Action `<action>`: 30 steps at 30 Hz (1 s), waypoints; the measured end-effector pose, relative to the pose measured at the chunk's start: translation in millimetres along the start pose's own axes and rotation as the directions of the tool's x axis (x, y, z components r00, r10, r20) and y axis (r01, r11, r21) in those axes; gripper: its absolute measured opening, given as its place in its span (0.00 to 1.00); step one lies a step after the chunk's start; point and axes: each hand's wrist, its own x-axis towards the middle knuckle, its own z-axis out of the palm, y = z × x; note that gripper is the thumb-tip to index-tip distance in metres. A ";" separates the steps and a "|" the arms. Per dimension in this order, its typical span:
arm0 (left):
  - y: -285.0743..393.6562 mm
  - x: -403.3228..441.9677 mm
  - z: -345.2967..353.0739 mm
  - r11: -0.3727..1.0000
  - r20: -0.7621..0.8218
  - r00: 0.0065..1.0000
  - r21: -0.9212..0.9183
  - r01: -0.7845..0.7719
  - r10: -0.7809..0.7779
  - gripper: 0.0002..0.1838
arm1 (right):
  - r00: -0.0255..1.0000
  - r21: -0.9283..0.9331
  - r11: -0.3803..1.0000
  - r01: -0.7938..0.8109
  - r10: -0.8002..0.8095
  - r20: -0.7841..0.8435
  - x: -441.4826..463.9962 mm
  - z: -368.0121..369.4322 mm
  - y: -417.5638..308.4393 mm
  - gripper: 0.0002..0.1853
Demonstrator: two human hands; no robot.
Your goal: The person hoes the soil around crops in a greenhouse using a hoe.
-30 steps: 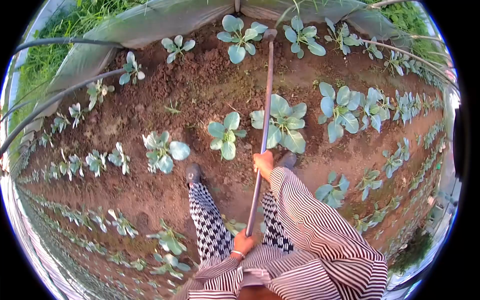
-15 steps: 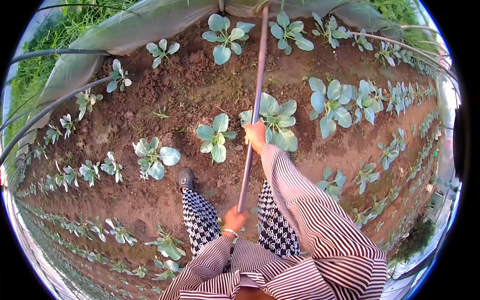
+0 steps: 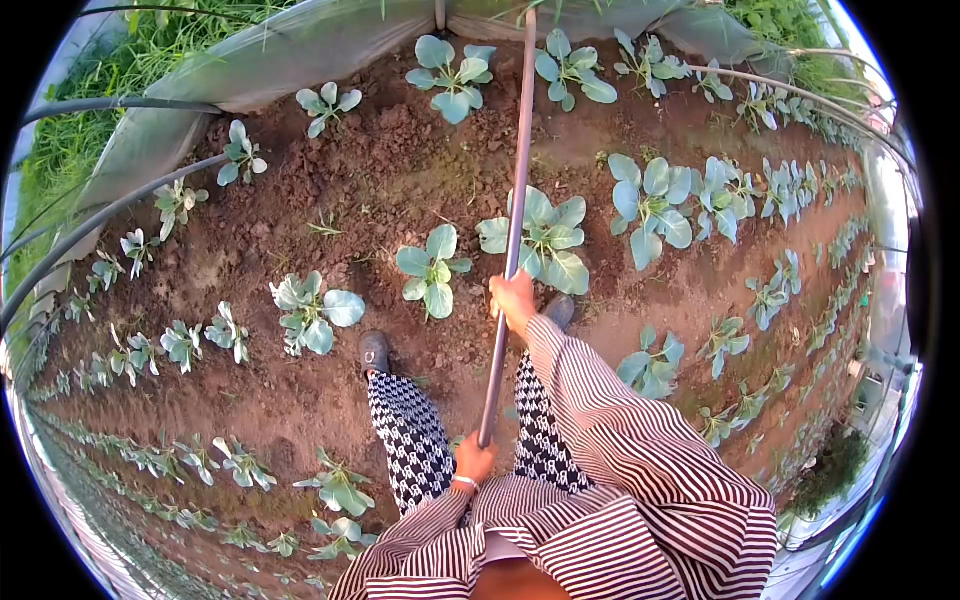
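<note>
A long brownish pole [image 3: 521, 150] slants away from my body up to the top edge of the view; no working head shows on its far end. My right hand [image 3: 513, 298] is closed around its middle part. Lower down, my left hand [image 3: 475, 460], with a white band at the wrist, grips the near end. The pole passes over a broad-leaved, cabbage-like plant [image 3: 545, 238], hiding some of its leaves. Left of my right hand grows a smaller plant [image 3: 436, 270] of the same kind.
My left shoe [image 3: 374, 352] stands on brown soil [image 3: 270, 240] near another plant [image 3: 312, 312]. My other shoe [image 3: 558, 312] is partly behind my right sleeve. Plant rows stretch to both sides. Pale sheeting [image 3: 290, 55] and bent hoops [image 3: 130, 104] border the bed.
Both hands have shifted slightly downward in the view with the pole. My right shoe now shows beside my right hand. The grip on the pole stays the same.
</note>
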 end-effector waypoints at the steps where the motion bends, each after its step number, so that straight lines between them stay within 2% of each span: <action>1: -5.5 21.4 12.2 1.000 -0.004 1.000 -0.011 -0.009 0.009 0.05 | 0.997 0.029 0.996 0.079 -0.080 0.018 12.3 -2.3 -14.9 0.08; 3: 10.1 64.8 22.9 0.990 0.056 0.995 -0.105 0.093 -0.087 0.05 | 0.986 -0.062 0.985 0.163 -0.165 -0.020 44.6 -0.1 -45.8 0.07; 5: 14.7 78.9 36.3 0.979 0.065 0.991 -0.156 0.129 -0.120 0.05 | 0.991 -0.151 0.983 0.108 -0.118 -0.062 97.8 4.3 -32.4 0.06; 7: 16.8 46.3 32.4 0.978 0.064 0.989 -0.153 0.142 -0.134 0.07 | 0.997 -0.317 0.947 -0.054 0.033 -0.071 119.9 -0.8 26.7 0.07; 8: 21.7 27.9 21.9 0.976 0.086 0.985 -0.143 0.163 -0.152 0.08 | 0.988 -0.345 0.929 -0.130 0.094 -0.119 89.2 5.4 21.0 0.07; 9: 26.3 10.2 11.6 0.974 0.107 0.980 -0.133 0.183 -0.169 0.10 | 0.990 -0.238 0.967 -0.089 0.061 -0.124 51.5 6.5 22.6 0.06; 10: 39.7 -16.7 -4.6 0.969 0.133 0.962 -0.028 0.246 -0.240 0.13 | 0.990 -0.191 0.974 -0.121 0.103 -0.097 38.0 5.3 50.8 0.05; 11: 53.3 -44.3 -20.9 0.950 0.157 0.938 0.079 0.301 -0.310 0.16 | 0.986 0.010 0.986 -0.165 0.165 0.034 4.2 -1.4 54.4 0.06; 12: 30.7 -57.0 -19.5 0.978 0.085 0.980 0.128 0.166 -0.177 0.17 | 0.976 -0.048 0.976 -0.213 0.215 0.030 -3.2 -0.1 68.3 0.08; 15: 35.4 -54.7 -39.4 0.964 0.016 0.990 0.229 0.132 -0.140 0.18 | 0.984 0.096 0.980 -0.175 0.173 0.034 -15.4 9.5 61.7 0.08; 17: 25.5 -33.7 -43.7 0.969 -0.033 0.992 0.210 0.129 -0.125 0.15 | 0.991 0.181 0.976 -0.123 0.113 0.066 -13.5 15.1 40.8 0.08; 19: 24.9 -1.9 -44.3 0.970 -0.007 0.994 0.216 0.108 -0.109 0.15 | 0.997 0.174 0.982 -0.075 0.072 0.025 5.2 18.8 24.0 0.09; 21: 40.6 35.2 -37.8 0.983 0.051 0.995 0.165 0.075 -0.085 0.15 | 1.000 0.078 0.997 0.002 -0.002 0.011 36.5 17.7 -6.2 0.07; 22: 48.6 55.7 -29.3 0.991 -0.015 1.000 0.134 0.021 -0.019 0.10 | 0.996 0.048 0.996 0.071 -0.068 -0.056 60.6 21.3 -14.1 0.10; 23: 50.1 69.5 -18.7 0.993 -0.077 0.996 0.114 -0.041 0.050 0.07 | 0.994 -0.037 0.997 0.074 -0.077 -0.073 86.8 21.7 -20.9 0.08; 25: 32.3 49.5 1.8 0.993 0.056 0.996 -0.087 0.075 -0.070 0.05 | 0.996 -0.357 0.933 -0.050 0.020 -0.089 102.9 22.5 -9.0 0.08; 27: 35.8 25.5 -13.8 0.957 0.151 0.976 -0.220 0.187 -0.156 0.06 | 0.992 -0.343 0.937 -0.071 0.030 -0.124 70.1 25.4 11.4 0.09; 28: 50.7 11.9 -26.4 0.928 0.197 0.960 -0.278 0.248 -0.198 0.07 | 0.988 -0.275 0.955 -0.108 0.071 -0.140 52.9 32.1 8.6 0.08; 29: 64.2 -6.7 -47.8 0.904 0.228 0.942 -0.298 0.307 -0.245 0.07 | 0.984 -0.225 0.961 -0.159 0.137 -0.112 48.1 37.1 16.4 0.05; 30: 64.3 -22.5 -62.9 0.921 0.232 0.939 -0.241 0.307 -0.252 0.06 | 0.985 -0.170 0.973 -0.153 0.137 -0.105 30.7 41.0 31.3 0.04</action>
